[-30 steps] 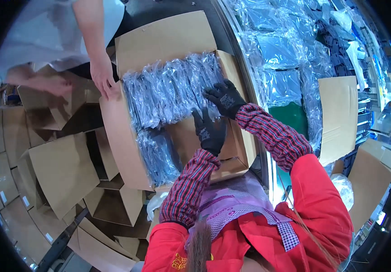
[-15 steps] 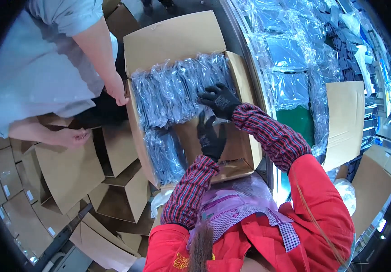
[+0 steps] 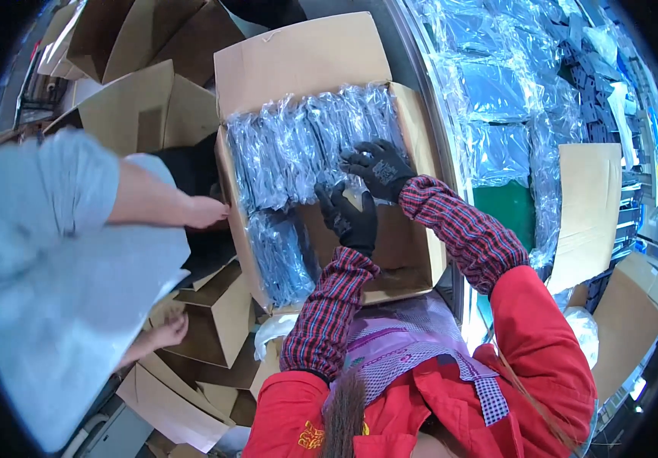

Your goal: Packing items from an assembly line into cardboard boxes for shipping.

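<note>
In front of me an open cardboard box (image 3: pixel 310 42) holds upright flat dark parts in clear plastic bags (image 3: pixel 291 145), standing in a full row along its far side. A shorter stack of bagged parts (image 3: pixel 277 252) fills the near left corner. My left hand (image 3: pixel 350 219), in a black glove, is at the near edge of the far row, fingers apart and nothing held. Beside it to the right, my gloved right hand (image 3: pixel 382 169) rests on top of the same row. Its fingers are spread over the bags, fingertips partly lost against the plastic.
Several more bagged parts (image 3: pixel 489 88) lie on the surface to the right, near a green patch (image 3: pixel 506 210) and a cardboard sheet (image 3: pixel 587 214). Open cartons (image 3: pixel 214 324) stand at the left. A co-worker in light clothing (image 3: pixel 62 252) leans in, one hand (image 3: pixel 208 212) at the box's left edge.
My left hand has shifted slightly left against the bags; my right hand stays on the row. The co-worker has bent lower and moved toward me, one hand reaching down among the cartons.
</note>
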`<state>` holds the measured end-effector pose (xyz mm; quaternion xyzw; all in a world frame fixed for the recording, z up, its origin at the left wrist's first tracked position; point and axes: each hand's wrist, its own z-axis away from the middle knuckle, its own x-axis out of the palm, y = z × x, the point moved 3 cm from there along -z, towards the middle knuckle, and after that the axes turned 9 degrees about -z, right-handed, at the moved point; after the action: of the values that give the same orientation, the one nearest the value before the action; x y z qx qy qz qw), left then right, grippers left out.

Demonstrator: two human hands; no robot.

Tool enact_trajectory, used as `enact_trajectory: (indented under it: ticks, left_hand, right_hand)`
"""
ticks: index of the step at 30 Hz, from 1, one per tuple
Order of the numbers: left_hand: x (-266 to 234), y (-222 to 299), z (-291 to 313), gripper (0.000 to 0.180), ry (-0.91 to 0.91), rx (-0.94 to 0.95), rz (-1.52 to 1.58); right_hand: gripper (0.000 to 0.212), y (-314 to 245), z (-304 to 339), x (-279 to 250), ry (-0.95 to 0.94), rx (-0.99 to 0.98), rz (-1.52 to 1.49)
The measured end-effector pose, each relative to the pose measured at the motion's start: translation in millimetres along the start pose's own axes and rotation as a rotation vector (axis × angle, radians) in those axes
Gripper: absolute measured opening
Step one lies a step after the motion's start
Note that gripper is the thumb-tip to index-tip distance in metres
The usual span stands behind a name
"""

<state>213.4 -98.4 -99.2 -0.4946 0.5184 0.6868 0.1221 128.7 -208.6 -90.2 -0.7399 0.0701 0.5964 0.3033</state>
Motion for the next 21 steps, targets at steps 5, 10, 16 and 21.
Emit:
enact_trajectory:
  ticks: [5, 10, 16, 21]
  left_hand:
    - [9, -8, -8, 0.051, 0.029, 0.076, -0.01]
    - [6, -4, -3, 0.051, 0.063, 0.17, -0.028]
    - [-5, 5, 5, 0.056, 0.027, 0.167, 0.019]
    - [10, 1, 14, 0.064, -0.362, -0.201, 0.316]
  right_hand:
    - [0.046, -2, -2, 1, 0.031, 0.009, 0.004]
    - [0.043, 0, 0, 1, 0.07, 0.017, -0.014]
    - [0.033, -5, -34, -20, -0.015, 0.232, -0.291]
    - [0.026, -48, -71, 3, 0.058, -0.279, -0.07]
